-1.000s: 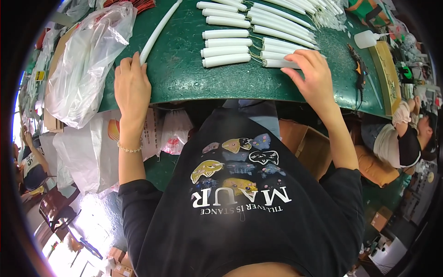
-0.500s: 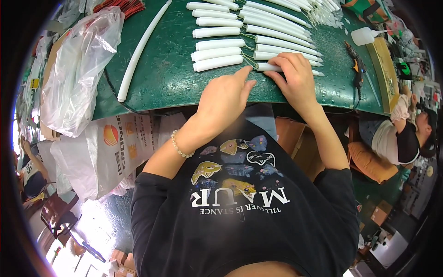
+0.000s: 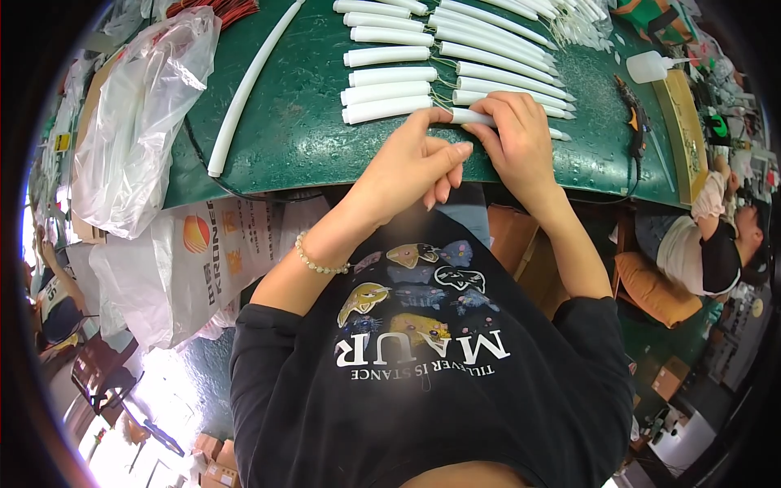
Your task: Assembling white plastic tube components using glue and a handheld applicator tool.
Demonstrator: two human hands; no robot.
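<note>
My right hand (image 3: 522, 134) pinches a white taper candle (image 3: 472, 116), the nearest of the pointed ones, between thumb and fingers; its tip pokes out beyond the hand. At the candle's blunt end is the index fingertip of my left hand (image 3: 415, 159), whose thumb stands apart and whose other fingers curl loosely. Farther away lie several more pointed white tapers (image 3: 517, 85) in a row. Left of them runs a row of white candle tubes (image 3: 389, 91). Thin wires (image 3: 440, 81) join the two rows. The nearest tube (image 3: 386, 109) lies just beyond my left hand.
On the green table (image 3: 301, 150) lie a long white taper (image 3: 248, 89), a clear plastic bag (image 3: 138, 122) and red wires (image 3: 215, 10). To the right are a hot glue gun (image 3: 630, 114), a white squeeze bottle (image 3: 648, 67) and a cardboard strip (image 3: 682, 134). A co-worker (image 3: 700, 244) sits at right.
My left hand has turned and its thumb has dropped away from the index finger, which stays by the candle's end. My right hand keeps its hold; the view has shifted slightly.
</note>
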